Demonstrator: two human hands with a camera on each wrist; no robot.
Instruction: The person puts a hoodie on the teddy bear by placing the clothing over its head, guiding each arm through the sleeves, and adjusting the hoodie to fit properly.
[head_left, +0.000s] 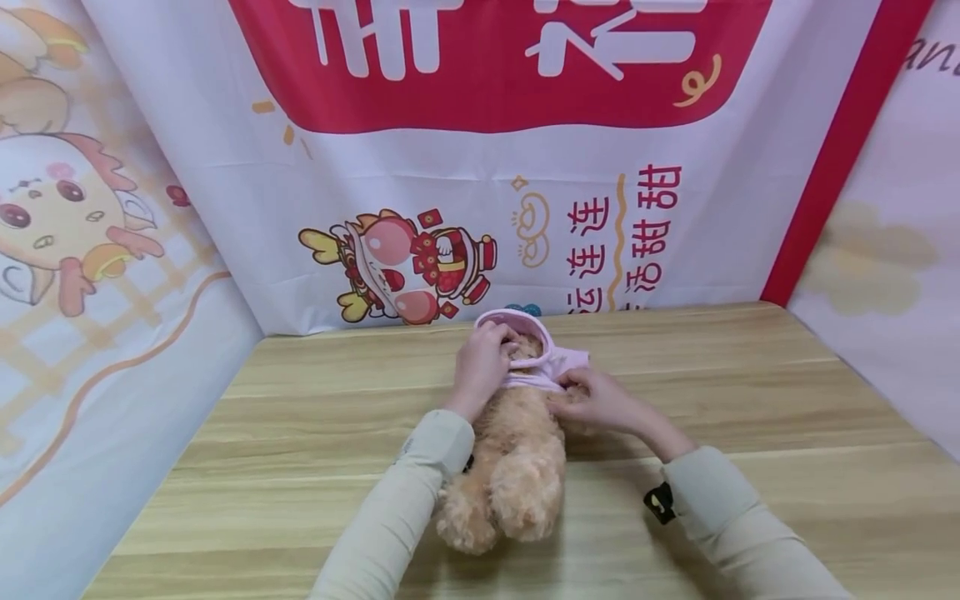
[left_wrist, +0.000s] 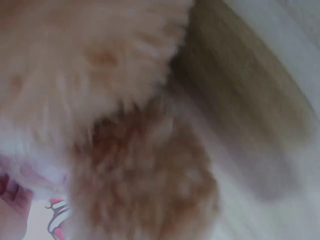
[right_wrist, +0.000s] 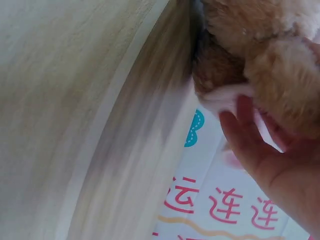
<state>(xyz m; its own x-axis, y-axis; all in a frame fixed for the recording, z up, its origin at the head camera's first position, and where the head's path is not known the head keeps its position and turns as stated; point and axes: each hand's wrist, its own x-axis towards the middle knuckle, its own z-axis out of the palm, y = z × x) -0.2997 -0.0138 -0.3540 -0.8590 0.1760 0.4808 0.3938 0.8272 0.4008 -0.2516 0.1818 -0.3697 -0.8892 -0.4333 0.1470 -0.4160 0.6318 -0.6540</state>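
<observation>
A tan, curly-furred plush toy (head_left: pixel 525 450) lies on the table with its legs toward me. A small pink garment (head_left: pixel 564 363) is bunched round its head and upper body, with a wide round opening at the far end. At that opening my left hand (head_left: pixel 483 362) grips the rim with bent fingers. My right hand (head_left: pixel 603 404) holds the toy's arm (right_wrist: pixel 280 82), thumb on one side and fingers on the other, fingertips touching the garment's hem. In the left wrist view, blurred plush fur (left_wrist: pixel 145 170) fills most of the picture. The garment covers part of the toy's head.
The wood-grain table (head_left: pixel 300 467) reaches back to a printed cloth banner (head_left: pixel 420 167) with red lettering and a cartoon figure. Patterned cloth also hangs at the left (head_left: pixel 112 250) and right (head_left: pixel 885 275). A small black item (head_left: pixel 660 502) sits at the right cuff.
</observation>
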